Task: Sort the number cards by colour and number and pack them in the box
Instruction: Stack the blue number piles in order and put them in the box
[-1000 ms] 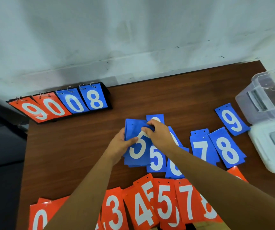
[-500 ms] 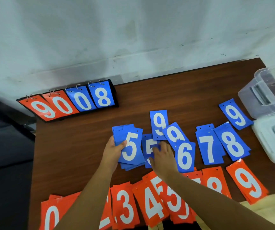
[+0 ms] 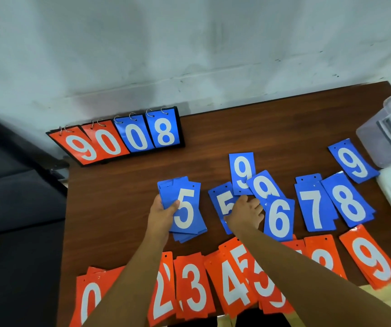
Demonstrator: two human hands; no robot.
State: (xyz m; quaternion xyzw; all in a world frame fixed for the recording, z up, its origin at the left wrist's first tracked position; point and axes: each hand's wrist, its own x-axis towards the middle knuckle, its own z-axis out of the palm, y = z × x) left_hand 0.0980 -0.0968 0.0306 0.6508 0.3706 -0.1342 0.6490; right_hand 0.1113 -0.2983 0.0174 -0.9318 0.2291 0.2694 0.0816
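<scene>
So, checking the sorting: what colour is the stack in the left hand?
The stack in the left hand is blue, white 5 on top; head view.

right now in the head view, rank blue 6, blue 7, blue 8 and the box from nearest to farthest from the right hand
1. blue 6: just right of the right hand, by its fingers
2. blue 7: next over to the right
3. blue 8: right again, beside the 7
4. box: far right and further back, at the frame's edge
</scene>
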